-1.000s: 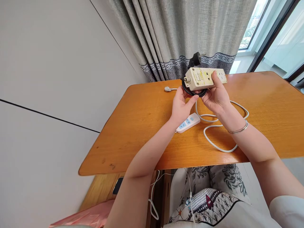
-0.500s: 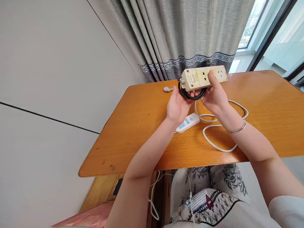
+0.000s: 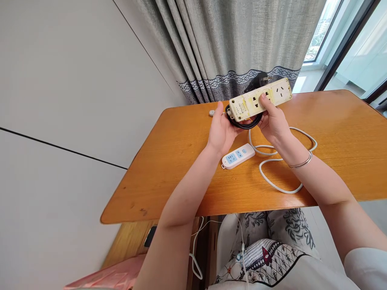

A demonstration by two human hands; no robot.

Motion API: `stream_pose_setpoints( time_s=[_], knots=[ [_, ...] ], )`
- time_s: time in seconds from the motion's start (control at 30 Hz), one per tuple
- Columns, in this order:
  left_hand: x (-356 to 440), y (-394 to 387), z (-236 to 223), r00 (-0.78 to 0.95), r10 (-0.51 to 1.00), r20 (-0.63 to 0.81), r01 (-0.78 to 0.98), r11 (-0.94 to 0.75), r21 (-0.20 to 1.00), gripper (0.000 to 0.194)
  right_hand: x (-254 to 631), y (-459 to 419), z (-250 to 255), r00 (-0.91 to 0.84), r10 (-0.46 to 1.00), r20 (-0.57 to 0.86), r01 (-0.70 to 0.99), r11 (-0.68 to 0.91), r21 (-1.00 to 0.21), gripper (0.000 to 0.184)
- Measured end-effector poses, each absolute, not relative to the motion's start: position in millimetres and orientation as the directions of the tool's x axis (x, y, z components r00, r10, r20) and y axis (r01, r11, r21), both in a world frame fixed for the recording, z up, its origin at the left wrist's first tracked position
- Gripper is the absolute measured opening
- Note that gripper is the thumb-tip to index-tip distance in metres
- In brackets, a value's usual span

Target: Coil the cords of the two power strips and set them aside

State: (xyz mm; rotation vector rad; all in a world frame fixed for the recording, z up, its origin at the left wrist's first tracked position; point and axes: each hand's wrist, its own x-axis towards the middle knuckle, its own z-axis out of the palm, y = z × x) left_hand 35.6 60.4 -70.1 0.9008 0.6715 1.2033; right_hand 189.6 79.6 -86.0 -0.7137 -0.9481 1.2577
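Above the far side of the table, a worn, yellowed power strip is tilted with its socket face toward me. My right hand grips it, thumb across the sockets and fingers underneath. Its black cord is coiled below the left end, and the black plug shows behind the top edge. My left hand cradles the coiled cord from below, its thumb raised apart from the strip; its fingertips are partly hidden. Below the hands lies a white power strip with blue socket panels.
A white cable loops over the wooden table, partly under my right forearm. A white plug lies near the far edge by my left thumb. A grey curtain hangs behind the table, beside a white wall panel.
The yellowed power strip has tilted, its right end rising and its face turning more toward me. The black plug shows more. My left thumb has moved up and left, uncovering more of the white strip.
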Motion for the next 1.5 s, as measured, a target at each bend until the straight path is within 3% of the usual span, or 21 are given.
stream_pose_setpoints(
  time_s=[0.27, 0.57, 0.73, 0.93, 1.13, 1.3, 1.5],
  knots=[
    [34.6, 68.7, -78.3, 0.156, 0.988, 0.021, -0.474, 0.056, 0.879, 0.025, 185.0, 71.6, -82.0, -0.01, 0.985, 0.17, -0.389, 0.153, -0.908, 0.063],
    [43.4, 71.4, -83.9, 0.078, 0.997, -0.024, -0.55, 0.064, 0.833, 0.019, 203.4, 77.7, -71.2, -0.12, 0.99, -0.077, -0.398, -0.119, -0.91, 0.019],
    [45.7, 75.9, -88.6, 0.048, 0.998, -0.035, -0.549, 0.056, 0.834, 0.022, 203.2, 80.2, -72.4, -0.112, 0.987, -0.116, -0.404, -0.151, -0.902, 0.018],
    [35.5, 80.3, -96.3, -0.01, 1.0, -0.004, -0.463, -0.001, 0.886, 0.048, 222.2, 101.8, -83.4, 0.074, 0.997, -0.016, -0.383, 0.014, -0.924, 0.023],
    [35.9, 76.3, -92.0, -0.001, 1.0, -0.015, -0.381, 0.013, 0.925, 0.043, 309.9, 146.2, -96.4, 0.502, 0.865, 0.016, -0.32, 0.203, -0.926, 0.024],
    [35.0, 77.4, -89.1, 0.008, 1.0, -0.015, -0.368, 0.017, 0.93, 0.043, 387.5, 155.2, -101.5, 0.755, 0.629, -0.184, -0.252, 0.019, -0.968, 0.022],
    [34.2, 75.8, -85.7, 0.033, 0.997, -0.067, -0.364, 0.074, 0.929, 0.028, 439.4, 145.4, -109.8, 0.819, 0.512, -0.26, -0.244, -0.099, -0.965, 0.03]
  ],
)
